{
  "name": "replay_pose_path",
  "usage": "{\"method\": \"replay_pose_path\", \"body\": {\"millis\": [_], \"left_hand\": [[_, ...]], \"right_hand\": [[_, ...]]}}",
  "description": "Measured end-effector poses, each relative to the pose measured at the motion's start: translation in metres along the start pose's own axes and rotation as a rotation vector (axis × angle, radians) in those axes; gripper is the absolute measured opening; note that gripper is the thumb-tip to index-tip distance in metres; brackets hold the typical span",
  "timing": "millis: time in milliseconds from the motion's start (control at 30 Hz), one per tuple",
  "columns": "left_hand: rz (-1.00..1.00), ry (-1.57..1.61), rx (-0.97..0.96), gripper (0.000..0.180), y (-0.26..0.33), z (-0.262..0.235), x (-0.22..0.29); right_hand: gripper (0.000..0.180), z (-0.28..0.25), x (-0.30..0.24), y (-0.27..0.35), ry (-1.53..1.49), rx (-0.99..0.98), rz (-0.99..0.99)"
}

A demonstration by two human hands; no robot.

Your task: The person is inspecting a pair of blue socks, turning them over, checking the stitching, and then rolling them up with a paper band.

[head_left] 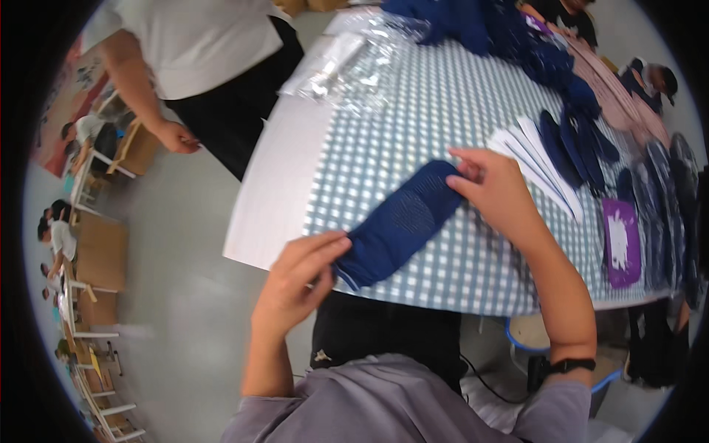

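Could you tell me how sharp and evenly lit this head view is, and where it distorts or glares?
Head view: the sock and both hands, left and right, are fairly sharp; the table edge bows under fisheye; the plastic bags throw glare; the corners are black; lighting is soft and even, with only faint shadows.

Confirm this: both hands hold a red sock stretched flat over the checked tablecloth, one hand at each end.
Not quite. The sock is dark blue, not red, as the head view shows. The rest stands: the left hand pinches one end and the right hand the other, with the sock stretched flat over the checked tablecloth.
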State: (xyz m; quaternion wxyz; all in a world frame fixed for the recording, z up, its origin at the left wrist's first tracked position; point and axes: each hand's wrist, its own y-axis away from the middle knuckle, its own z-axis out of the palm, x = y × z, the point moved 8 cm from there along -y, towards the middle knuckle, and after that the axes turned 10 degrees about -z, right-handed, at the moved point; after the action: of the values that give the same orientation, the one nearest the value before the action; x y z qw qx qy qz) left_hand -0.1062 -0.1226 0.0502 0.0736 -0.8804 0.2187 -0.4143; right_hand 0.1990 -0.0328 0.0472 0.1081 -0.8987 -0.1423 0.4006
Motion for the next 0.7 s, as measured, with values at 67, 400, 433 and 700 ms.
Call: {"method": "replay_pose_path", "body": {"millis": [67,400,433,700], "left_hand": [[0.051,-0.027,-0.028,0.056,-0.006,0.008,0.000],[0.174,-0.025,-0.059,0.031,0.000,0.014,0.006],[0.179,0.001,-0.072,0.032,0.000,0.017,0.005],[0.281,-0.001,-0.075,0.035,-0.001,0.033,0.027]], "right_hand": [[0.045,-0.005,0.008,0.002,-0.008,0.037,-0.033],[0.047,-0.005,-0.001,0.000,-0.262,0.184,-0.023],[0.047,-0.006,-0.002,-0.004,-0.256,0.193,-0.034],[0.031,0.000,0.019,-0.019,-0.218,0.151,-0.089]]}}
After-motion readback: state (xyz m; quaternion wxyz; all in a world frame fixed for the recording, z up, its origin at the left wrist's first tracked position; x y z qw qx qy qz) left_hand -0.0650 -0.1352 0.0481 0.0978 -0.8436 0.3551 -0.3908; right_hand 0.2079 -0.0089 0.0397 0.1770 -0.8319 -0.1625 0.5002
